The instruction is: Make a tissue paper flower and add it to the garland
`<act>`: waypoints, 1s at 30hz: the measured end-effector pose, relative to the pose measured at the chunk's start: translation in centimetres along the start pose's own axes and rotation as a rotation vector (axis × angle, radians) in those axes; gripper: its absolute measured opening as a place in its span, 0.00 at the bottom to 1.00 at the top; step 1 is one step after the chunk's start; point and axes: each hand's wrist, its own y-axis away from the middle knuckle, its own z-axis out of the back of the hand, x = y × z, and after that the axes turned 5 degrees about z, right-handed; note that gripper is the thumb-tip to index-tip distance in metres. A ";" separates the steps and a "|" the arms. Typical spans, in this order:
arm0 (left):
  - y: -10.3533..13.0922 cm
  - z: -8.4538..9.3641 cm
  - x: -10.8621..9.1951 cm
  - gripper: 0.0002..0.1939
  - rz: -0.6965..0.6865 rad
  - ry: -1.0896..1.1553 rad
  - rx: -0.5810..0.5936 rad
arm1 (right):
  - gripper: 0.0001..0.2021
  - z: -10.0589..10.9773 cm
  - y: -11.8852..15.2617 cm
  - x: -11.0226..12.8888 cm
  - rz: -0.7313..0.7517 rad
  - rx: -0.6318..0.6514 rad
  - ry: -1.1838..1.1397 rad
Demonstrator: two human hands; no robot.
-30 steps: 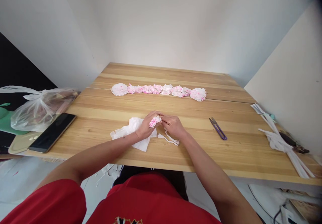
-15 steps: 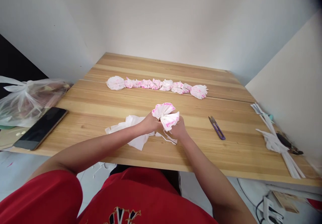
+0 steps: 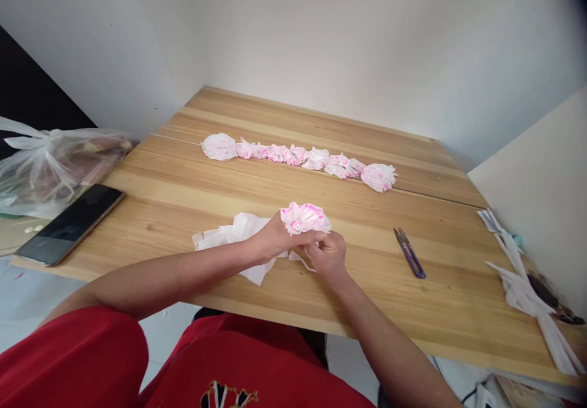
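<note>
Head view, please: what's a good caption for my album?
Left hand holds a pink-edged white ruffle above a wooden table, right hand close by.

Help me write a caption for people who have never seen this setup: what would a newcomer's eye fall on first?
Probably the pink-edged, ruffled white piece, held where the person's hands meet near the front of the table. Next, the row of pink-and-white ruffled pieces stretching across the table farther back. The bright red shirt at the bottom edge also stands out.
</note>
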 end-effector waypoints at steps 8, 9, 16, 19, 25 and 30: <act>0.4 0.6 -0.7 0.25 0.087 0.162 0.068 | 0.18 -0.1 0.0 0.5 0.047 0.080 -0.071; 0.4 0.6 -0.6 0.26 0.086 0.152 0.065 | 0.18 -0.1 0.0 0.6 0.039 0.086 -0.085; 0.4 0.8 -0.8 0.24 -0.032 0.060 0.020 | 0.14 0.0 -0.4 0.9 -0.083 0.145 -0.182; 0.4 1.2 -0.7 0.25 -0.056 -0.008 0.024 | 0.11 0.0 -0.6 1.0 -0.195 0.190 -0.289; 0.4 2.1 -0.7 0.27 -0.014 -0.057 0.117 | 0.13 0.6 -1.4 1.0 -0.274 0.317 -0.364; 0.5 2.5 -1.1 0.24 -0.121 -0.183 0.202 | 0.16 1.2 -2.2 1.8 -0.232 0.363 -0.326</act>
